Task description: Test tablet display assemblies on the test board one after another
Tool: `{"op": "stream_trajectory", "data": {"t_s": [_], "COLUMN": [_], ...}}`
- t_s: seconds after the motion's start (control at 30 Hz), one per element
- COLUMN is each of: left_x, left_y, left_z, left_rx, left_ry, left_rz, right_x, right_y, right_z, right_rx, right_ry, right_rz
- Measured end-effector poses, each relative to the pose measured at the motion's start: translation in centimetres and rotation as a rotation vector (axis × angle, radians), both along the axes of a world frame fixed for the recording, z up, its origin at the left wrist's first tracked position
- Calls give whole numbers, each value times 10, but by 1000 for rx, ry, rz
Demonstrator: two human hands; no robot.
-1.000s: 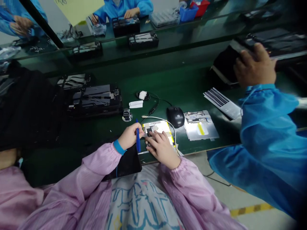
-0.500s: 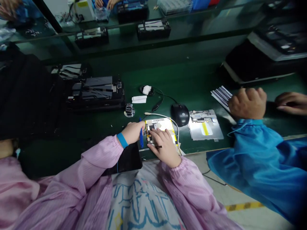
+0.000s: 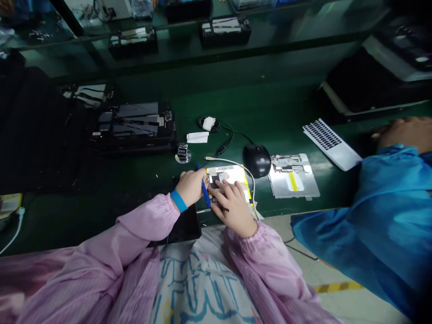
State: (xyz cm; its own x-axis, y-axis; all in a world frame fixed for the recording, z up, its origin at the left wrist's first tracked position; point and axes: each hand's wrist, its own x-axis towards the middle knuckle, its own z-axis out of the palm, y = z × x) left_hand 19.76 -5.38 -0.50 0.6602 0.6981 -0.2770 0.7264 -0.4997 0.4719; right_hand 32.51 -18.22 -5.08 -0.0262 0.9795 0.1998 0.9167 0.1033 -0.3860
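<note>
Workbench [image 3: 276, 108]: green-topped; rear ledge [image 3: 178, 42] carrying black trays [image 3: 225, 32].

Circuit-board assembly [image 3: 232, 172]: silver, yellow-edged; on the bench near its front edge.

Left hand [image 3: 192, 186]: fingers closed about a blue pry tool [image 3: 205, 193], at the assembly's left side.

Right hand [image 3: 236, 211]: laid on the assembly, fingers slightly spread.

White cable [image 3: 232, 160]: curving round the assembly's rear and right.

HP mouse [image 3: 257, 160]: black, between assembly and metal panel [image 3: 295, 180]; contact with the panel cannot be told.

Keyboard [image 3: 337, 146]: white, its near end beside a co-worker's blue sleeve [image 3: 381, 198].

Green top: continuous from mouse to ledge.

Floor [image 3: 310, 274]: pale, below the front edge.
</note>
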Motion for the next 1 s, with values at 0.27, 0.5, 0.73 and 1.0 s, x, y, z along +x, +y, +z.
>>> {"op": "stream_trajectory", "data": {"t_s": [0.27, 0.5, 0.73, 1.0], "left_x": [-1, 10, 15, 19], "left_y": [14, 19, 17, 16], "left_z": [3, 8, 10, 11], "left_rx": [-101, -102, -86, -86], "left_ry": [28, 159, 220, 240], "left_rz": [-115, -141, -119, -100], "right_x": [1, 1, 3, 5], "right_y": [-1, -1, 0, 2], "right_z": [-3, -4, -2, 1], "right_rx": [40, 76, 66, 28], "right_ry": [99, 90, 70, 91], "right_rz": [-28, -30, -24, -33]}}
